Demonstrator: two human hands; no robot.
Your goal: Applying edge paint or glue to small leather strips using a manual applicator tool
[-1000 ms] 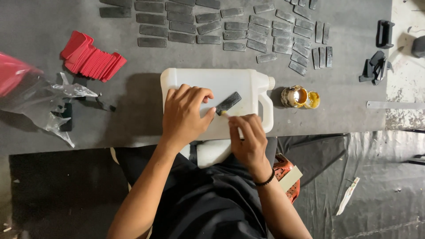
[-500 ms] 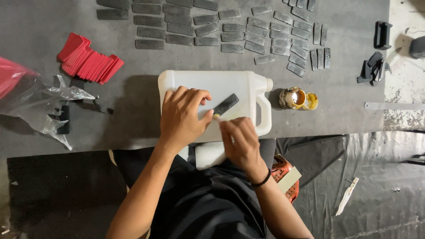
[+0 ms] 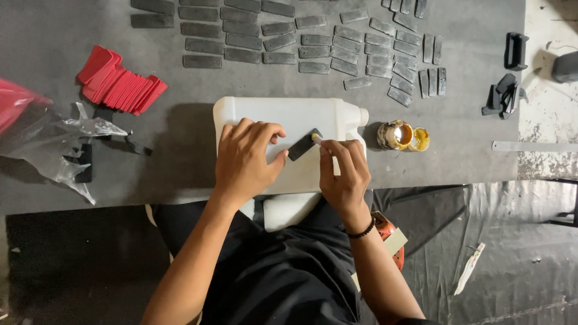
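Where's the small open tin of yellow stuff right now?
In the head view, the open tin stands on the grey table just right of the white jug's spout, with its yellow lid beside it.

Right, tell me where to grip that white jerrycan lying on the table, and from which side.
Take the white jerrycan by the handle near its capped right end, coming from the right, likely. It lies flat, and the left hand and right hand occupy its near face.

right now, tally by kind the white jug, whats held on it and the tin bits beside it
white jug: 1
dark strip held by left hand: 1
small stick in right hand: 1
open tin: 1
yellow lid: 1
total: 5
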